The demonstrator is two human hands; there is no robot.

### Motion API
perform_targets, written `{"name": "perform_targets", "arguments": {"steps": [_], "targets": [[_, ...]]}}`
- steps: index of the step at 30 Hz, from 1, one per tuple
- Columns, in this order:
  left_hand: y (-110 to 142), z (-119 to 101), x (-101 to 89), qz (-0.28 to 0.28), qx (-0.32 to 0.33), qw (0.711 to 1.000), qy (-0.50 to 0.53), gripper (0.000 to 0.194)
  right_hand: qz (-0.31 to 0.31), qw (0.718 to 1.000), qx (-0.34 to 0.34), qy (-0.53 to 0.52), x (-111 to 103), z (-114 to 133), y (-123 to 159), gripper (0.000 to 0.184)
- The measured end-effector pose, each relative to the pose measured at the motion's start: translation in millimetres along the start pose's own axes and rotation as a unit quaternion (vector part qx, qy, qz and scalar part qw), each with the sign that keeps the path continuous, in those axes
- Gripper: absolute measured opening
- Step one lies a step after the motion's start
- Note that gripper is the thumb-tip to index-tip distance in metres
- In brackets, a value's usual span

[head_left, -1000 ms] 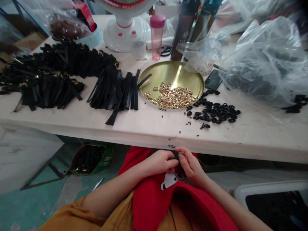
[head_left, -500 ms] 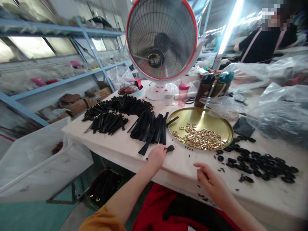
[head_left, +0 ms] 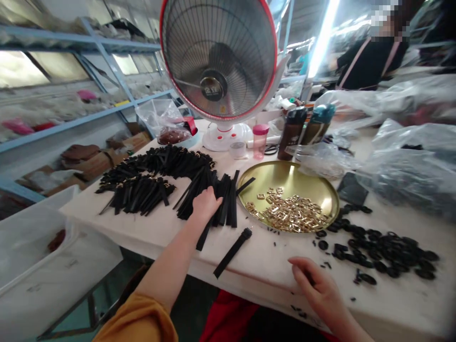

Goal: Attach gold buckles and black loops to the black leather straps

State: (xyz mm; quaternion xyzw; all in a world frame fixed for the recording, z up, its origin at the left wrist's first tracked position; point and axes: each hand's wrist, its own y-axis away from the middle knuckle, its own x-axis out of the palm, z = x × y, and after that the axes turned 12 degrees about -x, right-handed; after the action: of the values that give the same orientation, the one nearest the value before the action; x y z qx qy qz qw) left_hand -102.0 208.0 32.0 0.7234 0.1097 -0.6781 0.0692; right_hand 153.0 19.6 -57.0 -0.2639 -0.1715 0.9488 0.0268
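My left hand (head_left: 205, 205) lies over a pile of flat black straps (head_left: 226, 204), its thumb and forefinger apart; the other fingertips are hidden. On the table in front of the pile lies a single black strap (head_left: 231, 254) with a small buckle at its upper end. My right hand (head_left: 317, 282) rests at the table's front edge, loosely curled, a gap between thumb and forefinger, and nothing visible in it. Near it are a round gold tray (head_left: 254, 178) bearing many gold buckles (head_left: 295, 213) and a heap of black rings or coiled loops (head_left: 384, 247).
Bundled black straps with gold fittings (head_left: 142, 192) lie at the left. Behind stand a red-rimmed fan (head_left: 219, 57), a pink-lidded cup (head_left: 260, 142) and dark bottles (head_left: 292, 133). Clear plastic bags (head_left: 409, 161) cover the right side. A person (head_left: 370, 61) is in the background.
My left hand has let go of the buckled strap, leaving it on the table, and moved up and left onto the strap pile. The view has shifted; my right hand looks little changed.
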Motion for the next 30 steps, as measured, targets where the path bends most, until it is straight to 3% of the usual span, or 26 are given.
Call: {"name": "perform_targets", "arguments": {"steps": [3, 6, 9, 11, 14, 17, 19, 22, 24, 26, 30], "targets": [[-11.5, -3.0, 4.4, 0.003, 0.003, 1.000, 0.012, 0.040, -0.001, 1.000, 0.002, -0.007, 0.2, 4.2, -2.2, 0.020], [-6.2, -1.9, -3.6, -0.008, 0.017, 0.999, 0.043, 0.034, -0.003, 1.000, 0.007, -0.022, 1.2, 5.0, -3.3, 0.019], [19.0, -4.1, -20.4, -0.020, 0.058, 0.994, 0.094, 0.036, -0.012, 0.998, 0.016, -0.063, 1.3, 6.3, -5.5, 0.020], [50.1, -8.6, -29.7, 0.014, 0.110, 0.977, 0.182, 0.035, -0.027, 0.991, 0.039, -0.127, -2.0, 8.5, -8.6, 0.024], [111.2, -15.5, -34.1, 0.142, 0.160, 0.926, 0.312, 0.030, -0.081, 0.956, 0.088, -0.267, -15.3, 13.4, -12.8, 0.040], [168.0, -20.4, -27.4, 0.296, 0.186, 0.866, 0.358, 0.027, -0.162, 0.919, 0.135, -0.334, -32.3, 20.0, -10.1, 0.037], [193.8, -26.1, -19.2, 0.431, 0.178, 0.801, 0.376, 0.028, -0.190, 0.912, 0.160, -0.325, -38.3, 26.0, -3.4, 0.030], [212.9, -42.3, -5.2, 0.589, 0.132, 0.682, 0.413, 0.030, -0.152, 0.929, 0.171, -0.291, -35.5, 35.4, 9.5, 0.029], [216.2, -55.5, 2.8, 0.627, 0.082, 0.629, 0.452, 0.023, -0.106, 0.945, 0.163, -0.262, -32.6, 37.5, 16.4, 0.033], [215.2, -66.5, 7.9, 0.640, 0.030, 0.595, 0.485, 0.016, -0.084, 0.961, 0.146, -0.221, -37.1, 32.8, 19.7, 0.035], [208.2, -76.2, 9.0, 0.656, -0.056, 0.533, 0.531, 0.016, -0.114, 0.988, 0.107, -0.016, -73.2, 4.3, 14.4, 0.032]]}}
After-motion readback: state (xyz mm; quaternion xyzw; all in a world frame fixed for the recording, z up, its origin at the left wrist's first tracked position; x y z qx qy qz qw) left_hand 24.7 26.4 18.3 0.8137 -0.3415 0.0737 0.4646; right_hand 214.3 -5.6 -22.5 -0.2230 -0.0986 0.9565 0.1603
